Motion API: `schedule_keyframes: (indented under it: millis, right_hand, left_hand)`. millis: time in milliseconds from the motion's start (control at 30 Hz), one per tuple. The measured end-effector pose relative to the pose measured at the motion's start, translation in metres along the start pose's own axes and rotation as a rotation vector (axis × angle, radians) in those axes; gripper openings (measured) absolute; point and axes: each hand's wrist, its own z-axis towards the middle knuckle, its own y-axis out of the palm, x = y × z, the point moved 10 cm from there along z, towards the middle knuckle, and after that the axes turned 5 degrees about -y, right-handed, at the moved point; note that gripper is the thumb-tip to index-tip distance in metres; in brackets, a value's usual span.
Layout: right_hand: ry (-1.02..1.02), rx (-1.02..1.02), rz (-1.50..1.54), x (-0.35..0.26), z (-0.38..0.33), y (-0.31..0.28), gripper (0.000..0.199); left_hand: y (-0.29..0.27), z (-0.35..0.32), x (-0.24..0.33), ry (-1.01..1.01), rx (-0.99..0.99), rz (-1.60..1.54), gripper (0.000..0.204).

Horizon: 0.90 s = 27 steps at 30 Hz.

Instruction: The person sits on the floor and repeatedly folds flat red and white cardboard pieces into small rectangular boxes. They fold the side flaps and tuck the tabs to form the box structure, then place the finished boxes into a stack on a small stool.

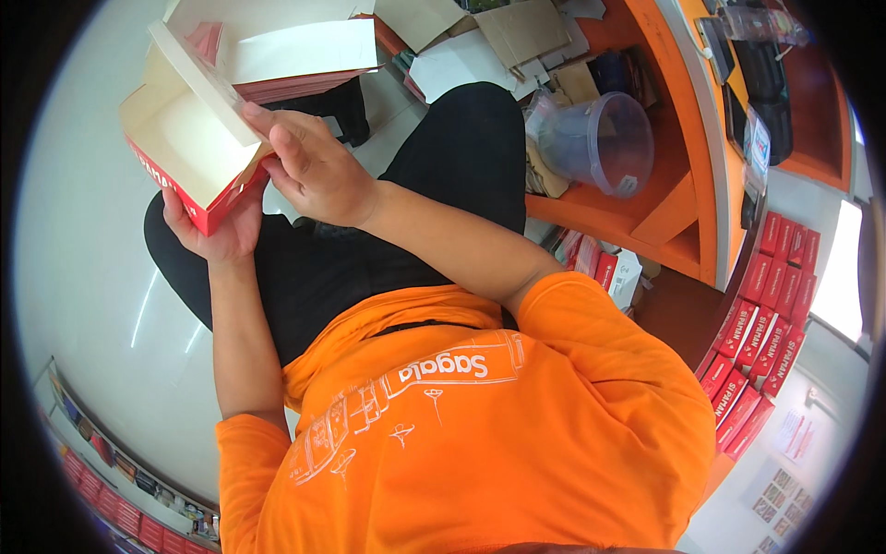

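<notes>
A red-and-white cardboard food box [185, 138] is held up in front of me at the upper left, tilted, its pale inside showing and its lid raised. My left hand [221, 220] grips the box's near lower corner from beneath, thumb on the red outer wall. At the box's right side, my right hand [323, 171] has its fingers against the edge of the lid and the side corner. Part of the right fingers is hidden behind the box. Beyond it lies a stack of flat box blanks [305, 55], white on top with red edges.
The stack rests on a black stool [346, 106]. An orange shelf [678, 203] stands at my right, with a clear plastic bucket [600, 143] and loose cardboard [521, 37]. Finished red boxes [748, 342] are piled farther right. My black-trousered legs [461, 138] are folded below the box.
</notes>
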Motion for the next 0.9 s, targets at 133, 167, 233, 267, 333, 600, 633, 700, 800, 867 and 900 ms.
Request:
schedule_keyframes:
  millis: [133,167,233,267,333,600,633,700,800,867,900]
  right_hand:
    - [0.188,-0.021,0.19,0.008,-0.003,0.002,0.062]
    - [0.254,-0.008,0.256,0.013,-0.006,0.001,0.064]
    - [0.436,-0.03,0.429,0.031,-0.02,0.011,0.06]
    - [0.523,0.0,0.568,0.037,-0.026,0.016,0.059]
    - [0.545,-0.019,0.609,0.042,-0.031,0.019,0.057]
    - [0.17,-0.211,-0.028,-0.009,0.009,0.005,0.08]
    - [0.142,-0.182,-0.043,-0.008,0.007,0.003,0.084]
    - [0.079,-0.124,-0.069,-0.001,0.004,0.0,0.091]
    - [0.327,0.028,0.202,0.033,-0.001,-0.025,0.078]
    - [0.487,0.16,0.463,0.05,0.005,-0.044,0.067]
    - [0.512,0.224,0.551,0.054,0.014,-0.06,0.059]
  left_hand:
    - [-0.005,-0.006,0.001,-0.057,-0.235,-0.262,0.076]
    - [-0.008,-0.005,-0.003,-0.068,-0.236,-0.292,0.077]
    - [-0.005,-0.001,-0.003,-0.079,-0.229,-0.281,0.077]
    - [-0.01,-0.001,-0.005,-0.09,-0.177,-0.208,0.079]
    - [-0.005,-0.003,-0.008,-0.106,-0.108,-0.11,0.083]
    - [-0.007,-0.008,-0.009,-0.046,0.006,0.141,0.094]
    - [-0.007,-0.009,-0.01,-0.03,0.006,0.191,0.094]
    - [-0.004,-0.01,-0.024,-0.1,-0.098,0.245,0.108]
    - [0.012,-0.008,-0.02,0.012,-0.181,0.288,0.114]
    - [-0.012,0.002,0.007,0.152,-0.103,0.285,0.089]
    - [-0.025,0.002,0.018,0.209,-0.034,0.247,0.075]
